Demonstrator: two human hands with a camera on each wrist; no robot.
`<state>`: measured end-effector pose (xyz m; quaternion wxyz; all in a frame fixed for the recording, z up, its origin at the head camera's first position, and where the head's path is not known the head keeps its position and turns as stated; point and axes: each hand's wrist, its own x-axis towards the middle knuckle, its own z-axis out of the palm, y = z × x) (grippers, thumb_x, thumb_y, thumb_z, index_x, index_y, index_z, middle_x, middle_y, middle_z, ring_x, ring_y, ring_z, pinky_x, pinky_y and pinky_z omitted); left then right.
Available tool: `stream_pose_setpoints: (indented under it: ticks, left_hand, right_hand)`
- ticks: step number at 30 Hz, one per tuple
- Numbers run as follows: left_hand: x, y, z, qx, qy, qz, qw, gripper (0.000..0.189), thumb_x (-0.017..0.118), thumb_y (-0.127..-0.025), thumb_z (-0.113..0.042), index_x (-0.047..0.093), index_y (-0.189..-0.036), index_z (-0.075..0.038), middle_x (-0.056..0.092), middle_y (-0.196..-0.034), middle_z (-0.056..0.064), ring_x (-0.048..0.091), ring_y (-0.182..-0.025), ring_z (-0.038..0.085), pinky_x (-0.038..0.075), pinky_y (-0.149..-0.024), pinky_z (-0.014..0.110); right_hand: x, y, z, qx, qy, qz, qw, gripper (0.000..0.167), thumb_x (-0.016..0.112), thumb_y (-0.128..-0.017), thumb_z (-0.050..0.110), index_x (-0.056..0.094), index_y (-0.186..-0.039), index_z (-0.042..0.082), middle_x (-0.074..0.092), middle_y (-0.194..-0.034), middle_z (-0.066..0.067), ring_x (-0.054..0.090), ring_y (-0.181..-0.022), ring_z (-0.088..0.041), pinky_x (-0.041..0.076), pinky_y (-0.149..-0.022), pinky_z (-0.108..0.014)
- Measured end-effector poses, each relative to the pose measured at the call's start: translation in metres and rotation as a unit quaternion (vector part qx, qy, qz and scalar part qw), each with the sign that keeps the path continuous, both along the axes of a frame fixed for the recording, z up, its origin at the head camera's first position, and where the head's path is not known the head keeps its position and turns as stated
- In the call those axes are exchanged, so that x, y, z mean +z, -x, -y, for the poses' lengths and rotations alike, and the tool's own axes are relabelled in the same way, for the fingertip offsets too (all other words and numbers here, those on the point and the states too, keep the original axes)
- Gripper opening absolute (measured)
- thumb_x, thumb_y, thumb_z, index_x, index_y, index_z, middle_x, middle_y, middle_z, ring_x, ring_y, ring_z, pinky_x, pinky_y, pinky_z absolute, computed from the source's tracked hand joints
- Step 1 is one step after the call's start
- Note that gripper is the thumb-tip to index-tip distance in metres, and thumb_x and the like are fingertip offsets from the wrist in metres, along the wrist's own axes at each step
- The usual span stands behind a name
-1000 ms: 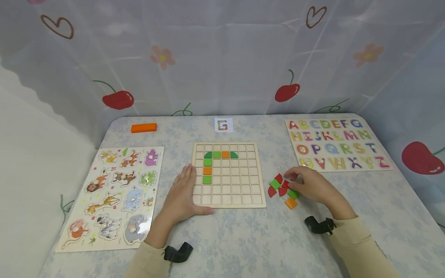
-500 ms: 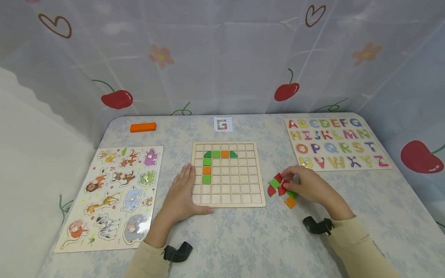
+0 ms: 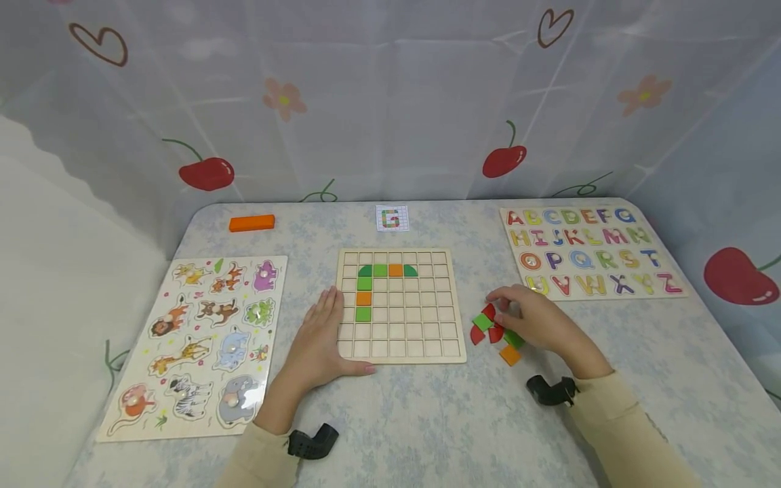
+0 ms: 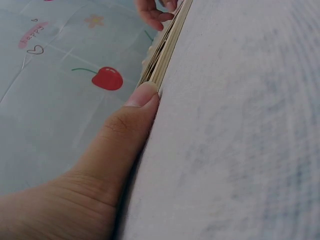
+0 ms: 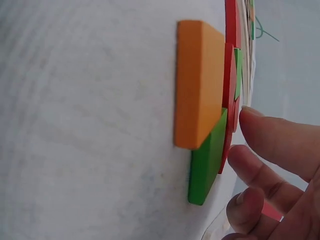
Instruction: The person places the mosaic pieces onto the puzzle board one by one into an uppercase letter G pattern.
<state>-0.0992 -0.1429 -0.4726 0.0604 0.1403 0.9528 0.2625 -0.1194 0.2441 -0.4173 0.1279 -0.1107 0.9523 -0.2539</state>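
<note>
A square wooden grid board [image 3: 413, 332] lies mid-table with green and orange tiles [image 3: 364, 298] and dark green rounded corner pieces [image 3: 411, 271] in its upper left cells. My left hand [image 3: 317, 339] rests flat along its left edge; the thumb [image 4: 135, 107] lies against the front edge. My right hand [image 3: 533, 322] is over a small pile of loose pieces right of the board. Its thumb [image 5: 265, 132] and index finger are apart, close to the red quarter-round pieces [image 5: 230, 75]. A green square [image 5: 207, 160] and an orange square [image 5: 200, 85] lie nearest the wrist.
A small card [image 3: 392, 219] with a coloured letter G pattern lies behind the board. An orange bar [image 3: 252, 223] is at the back left. An animal puzzle [image 3: 213, 352] lies on the left, an alphabet puzzle [image 3: 594, 254] at the back right. A patterned curtain hangs behind.
My right hand has shifted slightly left over the loose pieces, its thumb and index finger now nearer the red ones. The left hand has stayed on the board's edge.
</note>
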Motion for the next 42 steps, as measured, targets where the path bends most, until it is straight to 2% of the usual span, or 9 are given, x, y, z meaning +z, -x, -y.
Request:
stream_pose_setpoints:
  ticks: [5,10,16,21,29,36,42]
  left_hand:
    - [0.001,0.000,0.000,-0.002,0.004,0.004,1.0000,0.151,0.079,-0.052,-0.081,0.008,-0.159,-0.002,0.003,-0.168,0.012,0.001,-0.157,0.026,0.009,-0.127,0.047]
    - [0.002,0.001,0.000,0.000,0.008,0.004,1.0000,0.151,0.079,-0.052,-0.081,0.008,-0.159,-0.002,0.002,-0.168,0.011,0.001,-0.157,0.026,0.009,-0.127,0.047]
    - [0.001,0.001,0.000,0.000,0.012,0.006,0.9999,0.151,0.078,-0.052,-0.081,0.007,-0.159,-0.003,0.001,-0.168,0.011,0.000,-0.157,0.026,0.009,-0.127,0.047]
    - [0.002,0.000,0.001,0.000,0.010,0.007,0.9999,0.151,0.078,-0.052,-0.082,0.006,-0.159,-0.003,0.001,-0.168,0.011,0.000,-0.157,0.025,0.009,-0.127,0.047]
    - [0.001,0.001,0.000,0.000,0.009,0.006,0.9999,0.151,0.078,-0.052,-0.081,0.007,-0.159,-0.003,0.001,-0.168,0.011,0.000,-0.157,0.026,0.010,-0.127,0.048]
    - [0.000,0.001,0.001,0.004,0.008,0.012,0.9999,0.151,0.078,-0.052,-0.081,0.006,-0.159,-0.004,0.000,-0.168,0.009,-0.001,-0.157,0.024,0.009,-0.127,0.047]
    - [-0.001,0.001,0.000,0.004,0.006,0.010,0.9999,0.150,0.078,-0.052,-0.081,0.007,-0.159,-0.005,0.001,-0.168,0.009,0.000,-0.157,0.024,0.009,-0.128,0.046]
  right_hand:
    - [0.002,-0.002,0.004,0.022,0.027,0.011,0.9993,0.027,0.071,-0.091,0.012,0.067,-0.118,0.014,0.062,-0.105,-0.004,0.053,-0.085,-0.018,0.049,-0.071,-0.029]
    - [0.004,-0.008,0.012,0.047,0.048,0.027,0.9974,0.022,0.074,-0.089,0.012,0.070,-0.110,0.017,0.061,-0.098,-0.001,0.055,-0.083,-0.015,0.050,-0.068,-0.024]
    - [0.005,-0.015,0.022,0.028,-0.014,0.009,0.9995,0.014,0.081,-0.083,0.029,0.073,-0.093,0.025,0.059,-0.089,0.005,0.052,-0.075,-0.011,0.045,-0.066,-0.025]
    - [0.005,-0.019,0.029,0.018,-0.044,-0.005,0.9988,0.023,0.082,-0.080,0.036,0.072,-0.093,0.020,0.056,-0.083,0.005,0.050,-0.071,-0.010,0.042,-0.061,-0.025]
    - [0.002,-0.018,0.033,0.023,-0.032,-0.005,0.9992,0.018,0.083,-0.081,0.027,0.072,-0.092,0.017,0.055,-0.080,0.005,0.049,-0.072,-0.012,0.041,-0.061,-0.026]
    - [0.000,-0.018,0.033,0.027,-0.019,0.014,0.9994,0.019,0.082,-0.082,0.022,0.071,-0.096,0.019,0.058,-0.084,0.005,0.052,-0.076,-0.012,0.046,-0.067,-0.026]
    - [0.000,-0.017,0.030,0.051,0.026,0.043,0.9974,0.016,0.076,-0.087,0.013,0.064,-0.095,0.020,0.058,-0.081,0.004,0.051,-0.073,-0.013,0.044,-0.062,-0.025]
